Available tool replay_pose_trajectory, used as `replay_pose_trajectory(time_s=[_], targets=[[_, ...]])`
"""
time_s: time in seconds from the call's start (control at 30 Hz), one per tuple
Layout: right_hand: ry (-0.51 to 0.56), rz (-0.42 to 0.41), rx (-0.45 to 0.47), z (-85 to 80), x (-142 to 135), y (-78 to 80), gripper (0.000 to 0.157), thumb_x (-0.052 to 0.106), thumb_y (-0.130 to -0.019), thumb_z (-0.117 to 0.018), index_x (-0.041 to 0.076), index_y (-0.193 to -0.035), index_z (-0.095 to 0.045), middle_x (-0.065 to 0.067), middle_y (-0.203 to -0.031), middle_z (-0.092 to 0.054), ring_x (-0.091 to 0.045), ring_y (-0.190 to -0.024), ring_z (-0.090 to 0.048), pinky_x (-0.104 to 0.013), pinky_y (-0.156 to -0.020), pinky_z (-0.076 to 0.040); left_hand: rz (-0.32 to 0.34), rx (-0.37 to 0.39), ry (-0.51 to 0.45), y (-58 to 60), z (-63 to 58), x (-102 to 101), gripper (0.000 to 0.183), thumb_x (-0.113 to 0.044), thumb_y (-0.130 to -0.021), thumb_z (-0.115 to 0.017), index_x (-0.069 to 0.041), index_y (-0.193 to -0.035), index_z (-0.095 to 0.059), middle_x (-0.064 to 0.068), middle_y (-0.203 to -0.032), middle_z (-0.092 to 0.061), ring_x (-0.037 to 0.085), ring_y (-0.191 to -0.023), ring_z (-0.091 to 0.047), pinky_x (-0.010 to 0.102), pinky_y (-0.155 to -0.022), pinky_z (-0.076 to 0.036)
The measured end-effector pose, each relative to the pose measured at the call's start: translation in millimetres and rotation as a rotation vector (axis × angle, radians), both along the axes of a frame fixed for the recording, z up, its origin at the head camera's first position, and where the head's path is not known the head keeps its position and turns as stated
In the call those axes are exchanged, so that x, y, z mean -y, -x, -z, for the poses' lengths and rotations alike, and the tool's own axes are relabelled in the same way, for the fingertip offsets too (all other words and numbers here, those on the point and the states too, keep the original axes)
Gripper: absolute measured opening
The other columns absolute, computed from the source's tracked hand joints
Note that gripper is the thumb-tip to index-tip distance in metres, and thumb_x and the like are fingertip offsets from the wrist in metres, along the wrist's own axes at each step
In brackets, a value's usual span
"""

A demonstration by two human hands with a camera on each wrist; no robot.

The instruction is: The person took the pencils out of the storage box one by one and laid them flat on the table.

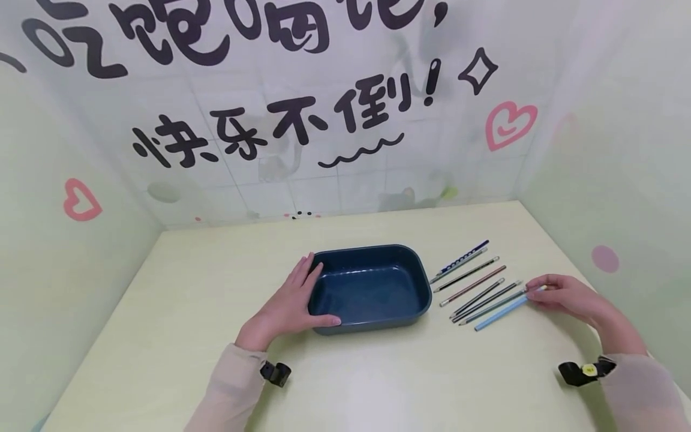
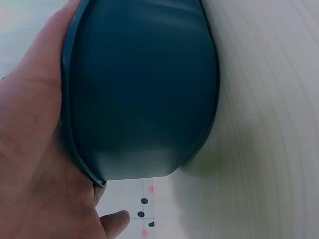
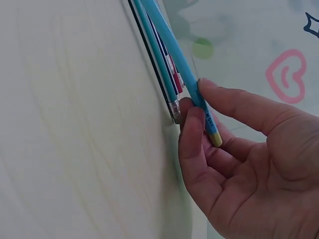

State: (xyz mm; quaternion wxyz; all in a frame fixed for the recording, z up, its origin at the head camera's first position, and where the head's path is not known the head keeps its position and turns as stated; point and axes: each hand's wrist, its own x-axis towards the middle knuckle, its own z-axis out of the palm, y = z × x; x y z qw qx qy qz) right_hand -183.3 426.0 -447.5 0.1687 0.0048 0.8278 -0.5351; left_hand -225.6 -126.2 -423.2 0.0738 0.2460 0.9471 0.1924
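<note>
A deep blue rectangular container (image 1: 372, 327) with rounded corners stands on the table, nothing lying inside. My left hand (image 1: 286, 306) grips its left end, thumb over the front rim and fingers at the back left corner; the container's outer wall (image 2: 139, 89) fills much of the left wrist view. At the right, my right hand (image 1: 567, 298) pinches a light blue pencil (image 3: 177, 55) near its yellow-tipped end, between thumb and fingers. In the head view this pencil slants down to the left, beside a row of several pencils (image 1: 475, 282), some with eraser ends.
The pale wooden table (image 1: 178, 336) reaches a back wall (image 1: 335, 186) printed with large black characters and a pink heart. Side walls stand left and right, the right one (image 1: 621, 210) near my right hand. A black wrist device (image 1: 585, 371) sits on each wrist.
</note>
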Motion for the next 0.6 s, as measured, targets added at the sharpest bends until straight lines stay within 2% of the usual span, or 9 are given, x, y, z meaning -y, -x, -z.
replay_pose_trajectory(time_s=[0.13,0.2,0.37,0.6], targets=[[-0.17,0.021,-0.045,-5.1,8,4.1,0.035,0.012,-0.096,-0.064,-0.014,-0.119,-0.057,0.018,-0.089,-0.067,0.005,-0.079,-0.064,-0.016,-0.074,-0.055,-0.008,0.003,0.0,2.1,-2.8,1,0.118,-0.065,-0.076,-0.075,-0.005,-0.16,-0.018,0.015,-0.169,0.0,0.037,-0.157,-0.002,0.06,-0.121,-0.024],[-0.242,0.012,-0.074,-7.2,12,6.7,0.041,0.013,-0.095,-0.065,-0.019,-0.12,-0.055,0.014,-0.09,-0.067,0.007,-0.078,-0.062,-0.016,-0.073,-0.055,-0.015,0.006,0.003,1.4,-2.6,2,0.118,-0.065,-0.076,-0.075,-0.005,-0.16,-0.017,0.015,-0.169,0.001,0.037,-0.157,-0.002,0.06,-0.121,-0.024],[-0.388,-0.025,-0.137,-6.2,20,12.9,0.037,0.01,-0.091,-0.068,-0.017,-0.114,-0.058,-0.003,-0.094,-0.067,0.004,-0.075,-0.055,-0.019,-0.068,-0.053,-0.026,0.009,0.005,-3.9,1.2,8,0.118,-0.065,-0.076,-0.076,-0.004,-0.159,-0.018,0.016,-0.169,0.0,0.038,-0.156,-0.002,0.06,-0.121,-0.025],[-0.505,-0.02,-0.15,-10.7,27,22.0,0.036,0.012,-0.086,-0.071,-0.012,-0.11,-0.06,-0.016,-0.097,-0.063,-0.016,-0.081,-0.054,-0.027,-0.068,-0.047,-0.031,-0.002,0.012,-3.6,3.0,7,0.118,-0.067,-0.076,-0.075,-0.005,-0.16,-0.018,0.016,-0.169,0.0,0.037,-0.156,-0.003,0.059,-0.122,-0.023]])
